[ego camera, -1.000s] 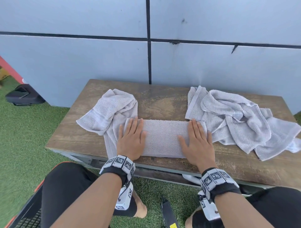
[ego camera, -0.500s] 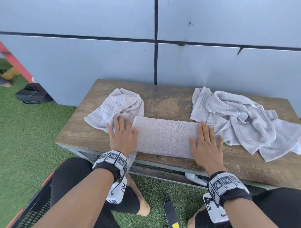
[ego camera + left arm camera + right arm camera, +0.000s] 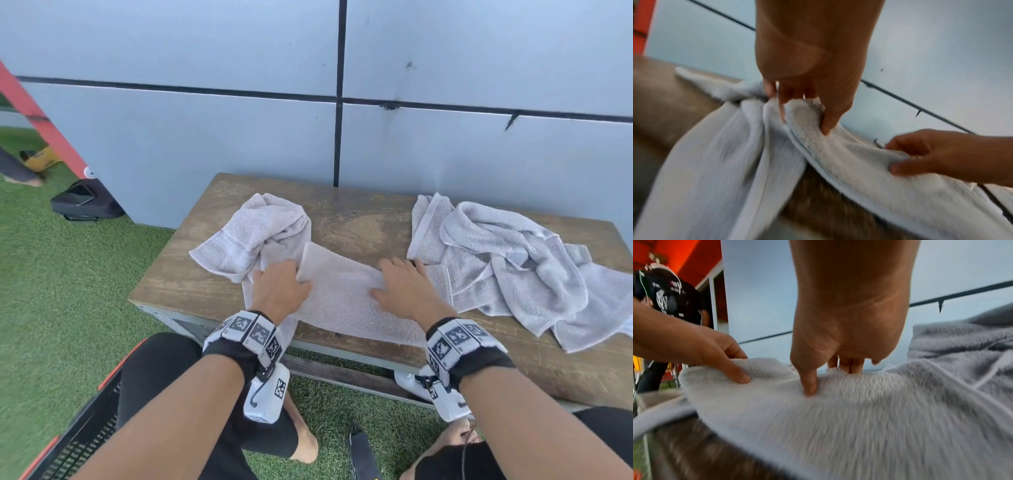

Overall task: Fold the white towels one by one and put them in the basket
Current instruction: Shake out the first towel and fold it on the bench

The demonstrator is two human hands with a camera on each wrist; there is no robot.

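Observation:
A white towel [image 3: 342, 301], folded into a long strip, lies along the front of the wooden bench [image 3: 359, 219]. My left hand [image 3: 287, 279] pinches its left end between thumb and fingers and holds that end raised off the bench; the left wrist view shows the same pinch by the left hand [image 3: 803, 113]. My right hand [image 3: 397, 281] grips the strip near its middle, thumb in front and fingers behind, as the right wrist view shows of the right hand [image 3: 828, 378]. The black basket [image 3: 85, 435] with an orange rim stands on the grass at lower left.
A crumpled towel [image 3: 250, 236] lies on the bench's left end, partly hanging over the front. A pile of loose towels [image 3: 507, 270] covers the right end. A grey wall runs right behind the bench. A black bag [image 3: 85, 204] sits on the grass at far left.
Both hands lay flat on the strip's ends before. Now the left hand has pinched and lifted the left end, and the right hand has shifted left to the middle and gripped it.

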